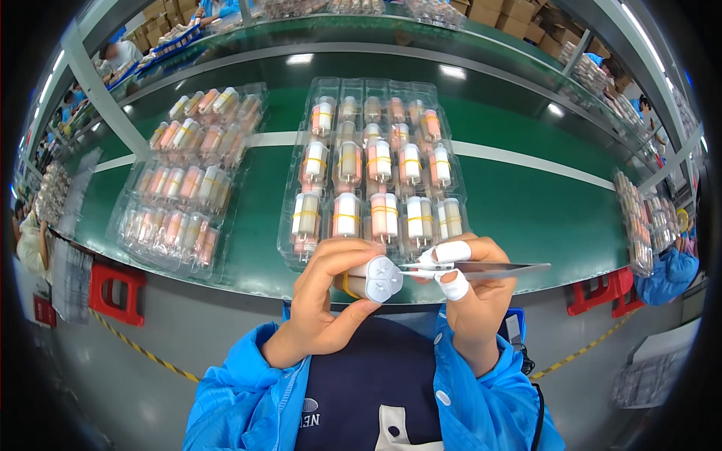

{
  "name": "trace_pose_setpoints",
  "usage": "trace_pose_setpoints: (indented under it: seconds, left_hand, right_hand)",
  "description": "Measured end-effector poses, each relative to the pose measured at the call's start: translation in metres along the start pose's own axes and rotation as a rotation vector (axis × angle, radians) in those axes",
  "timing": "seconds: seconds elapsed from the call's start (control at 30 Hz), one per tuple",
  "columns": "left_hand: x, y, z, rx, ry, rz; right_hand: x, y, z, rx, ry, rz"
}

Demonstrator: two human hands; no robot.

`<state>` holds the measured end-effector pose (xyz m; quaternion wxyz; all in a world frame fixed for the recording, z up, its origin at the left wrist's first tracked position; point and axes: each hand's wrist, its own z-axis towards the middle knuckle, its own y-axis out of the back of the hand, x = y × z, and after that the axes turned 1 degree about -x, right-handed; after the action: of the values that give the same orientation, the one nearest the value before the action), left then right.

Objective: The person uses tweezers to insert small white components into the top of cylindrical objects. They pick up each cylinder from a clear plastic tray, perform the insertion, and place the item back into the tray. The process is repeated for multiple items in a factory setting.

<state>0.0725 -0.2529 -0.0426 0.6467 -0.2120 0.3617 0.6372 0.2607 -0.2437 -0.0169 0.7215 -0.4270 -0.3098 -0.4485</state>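
Observation:
My left hand (326, 301) is closed around a bundle of cylinders (383, 279) bound with a yellow band, tilted so its pale, three-lobed end faces up. In my right hand (481, 293) are metal tweezers (504, 268), pinched between thumb and forefinger, both wrapped in white coverings. The narrow tips point left and reach the edge of the bundle's end; I cannot tell whether they touch it. Just beyond my hands lies a clear plastic tray (289, 214) with rows of similar white, pink and grey bundles, each with a yellow band.
The trays rest on a green work surface (526, 203) with a white stripe. More filled trays (169, 244) lie at the left and others (634, 225) at the far right. Red stools (118, 293) stand under the edge. Metal posts (105, 94) frame the bench; people work beyond.

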Motion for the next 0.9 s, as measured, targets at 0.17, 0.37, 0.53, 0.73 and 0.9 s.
trace_pose_setpoints:
  seconds: [0.17, 0.37, 0.53, 0.73, 0.9]
  left_hand:
    - [0.015, -0.008, 0.006, -0.061, -0.012, -0.071]
    - [0.022, -0.019, 0.01, -0.152, -0.009, -0.082]
    - [0.024, -0.019, 0.014, -0.155, -0.074, 0.031]
    - [0.025, -0.02, 0.014, -0.179, -0.124, 0.072]
    - [0.025, -0.02, 0.013, -0.177, -0.098, 0.082]
  right_hand:
    - [-0.004, -0.003, 0.008, 0.0, 0.033, -0.14]
    - [-0.008, -0.003, 0.018, 0.006, 0.118, -0.226]
    - [-0.008, -0.003, 0.02, 0.006, 0.116, -0.247]
    - [-0.008, -0.004, 0.019, -0.006, 0.12, -0.248]
    - [-0.013, -0.001, 0.019, -0.017, 0.115, -0.225]
